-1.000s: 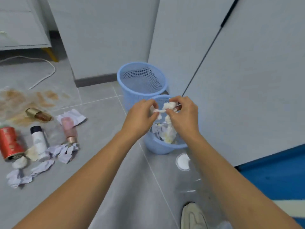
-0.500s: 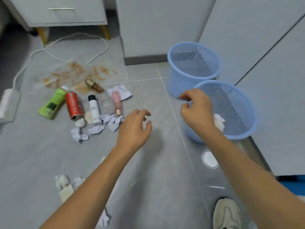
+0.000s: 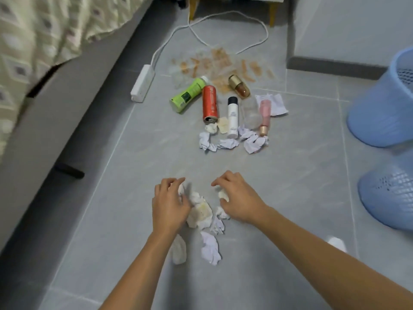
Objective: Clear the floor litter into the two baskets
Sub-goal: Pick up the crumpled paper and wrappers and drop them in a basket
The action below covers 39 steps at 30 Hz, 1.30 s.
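Crumpled tissues (image 3: 199,213) lay in a loose heap on the grey floor tiles (image 3: 290,175), directly under and between both hands. The left hand (image 3: 169,203) rested palm-down at the heap's left edge, its fingers curled around a small white wad; whether it was truly gripped could not be told. The right hand (image 3: 240,198) sat at the right edge, fingers bent over another small wad (image 3: 223,195), touching it, though the grip was likewise unclear. A stained tissue lay between the two hands, and two more wads (image 3: 210,247) lay nearer the person, beside the left forearm.

Farther away was a second cluster: a green bottle (image 3: 188,94), a red can (image 3: 209,103), a white bottle with a black cap (image 3: 232,117), a pink bottle (image 3: 265,115), a gold-capped bottle (image 3: 239,85) and more crumpled paper (image 3: 230,143), all lying on the floor.

Two blue baskets stood at the right edge, well apart from the hands: the far basket (image 3: 380,108) and the near basket (image 3: 388,198). Their insides were mostly out of frame, so their contents could not be seen.
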### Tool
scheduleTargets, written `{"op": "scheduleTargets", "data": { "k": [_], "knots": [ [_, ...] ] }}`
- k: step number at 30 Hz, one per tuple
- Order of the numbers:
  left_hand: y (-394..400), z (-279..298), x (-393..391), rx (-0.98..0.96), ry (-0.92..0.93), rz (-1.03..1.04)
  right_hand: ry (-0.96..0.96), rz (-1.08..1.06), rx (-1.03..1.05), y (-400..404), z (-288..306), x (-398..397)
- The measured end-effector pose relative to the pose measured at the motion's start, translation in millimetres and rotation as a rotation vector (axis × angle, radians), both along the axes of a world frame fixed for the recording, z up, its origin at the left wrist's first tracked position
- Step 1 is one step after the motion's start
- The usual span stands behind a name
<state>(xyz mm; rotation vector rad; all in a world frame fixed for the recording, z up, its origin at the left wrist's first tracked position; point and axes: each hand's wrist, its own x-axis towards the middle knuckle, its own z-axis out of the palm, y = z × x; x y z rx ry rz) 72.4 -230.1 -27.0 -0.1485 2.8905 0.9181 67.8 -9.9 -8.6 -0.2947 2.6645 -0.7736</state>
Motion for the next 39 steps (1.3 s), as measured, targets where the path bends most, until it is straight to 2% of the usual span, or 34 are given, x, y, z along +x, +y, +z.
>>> {"op": "scheduleTargets", "data": {
  "k": [3, 8, 14, 22, 29, 34, 39],
  "knots": [
    [-16.8, -12.3, 2.3, 0.048, -0.106, -0.036, 0.004, 0.082, 0.065, -18.1, -14.7, 4.0],
    [-21.4, -23.0, 5.4, 0.116, -0.158, -0.155, 0.033, 0.247, 0.147, -39.0, -27.5, 10.3],
    [-31.1, -27.3, 6.2, 0.132, -0.167, -0.124, 0.099, 0.313, 0.158, -52.4, -36.5, 9.2],
    [-28.3, -25.3, 10.3, 0.114, -0.208, -0.135, 0.038, 0.136, 0.05, -34.3, -33.7, -1.4],
    [-15.9, -8.2, -8.1, 0.224, -0.114, -0.102, 0.012, -0.083, -0.08, -10.7, -13.5, -21.7],
    [20.0, 36.3, -43.7, 0.268, -0.04, -0.22, 0.066, -0.245, -0.155, 21.0, 30.2, -37.1],
    [102.6, 88.5, -71.7, 0.356, -0.001, -0.397, 0.155, -0.497, -0.164, 98.9, 96.7, -27.9]
  ]
}}
